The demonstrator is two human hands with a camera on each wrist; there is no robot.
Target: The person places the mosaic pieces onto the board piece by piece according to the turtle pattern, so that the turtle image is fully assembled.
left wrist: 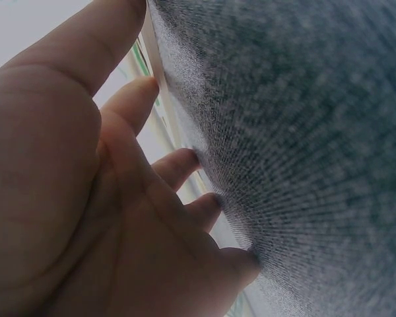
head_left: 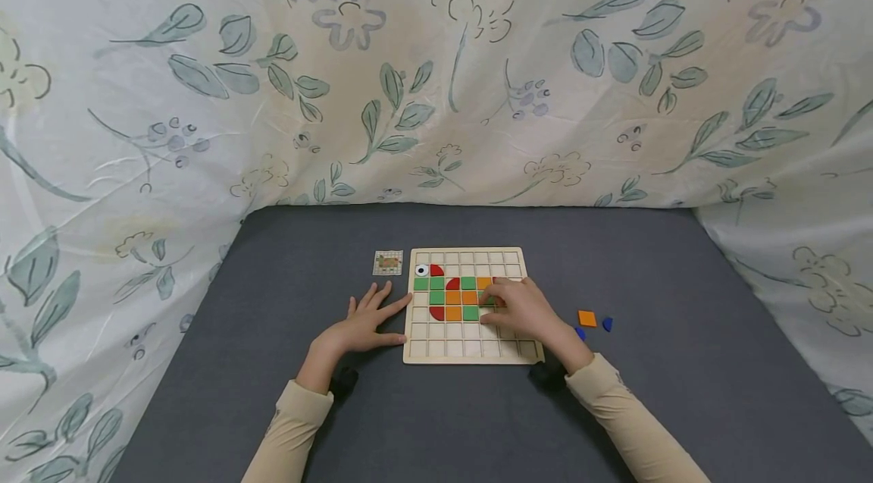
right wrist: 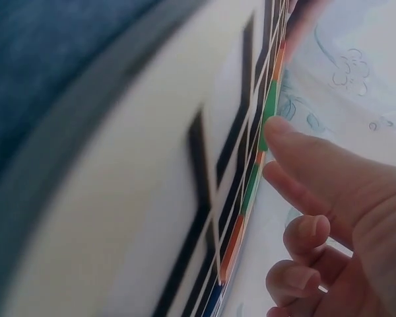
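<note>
A wooden grid board (head_left: 470,359) lies on the dark cloth, with green, orange and red pieces in several cells and a round eye piece (head_left: 421,270) near its upper left corner. My left hand (head_left: 361,327) rests at the board's left side, fingers spread, index finger and thumb against the edge. Over the board's right half is my right hand (head_left: 528,310). In the right wrist view its thumb touches a green tile (right wrist: 270,105) on the board. The index fingertip stays a little apart from the thumb, and the other fingers are loosely bent. Part of the grid is hidden beneath this hand.
An orange square tile (head_left: 587,318) and two blue pieces, one farther out (head_left: 607,324) and one closer to the wrist (head_left: 580,333), lie right of the board. A small picture card (head_left: 388,263) lies beyond the left hand. Flowered fabric (head_left: 464,127) hangs behind the table.
</note>
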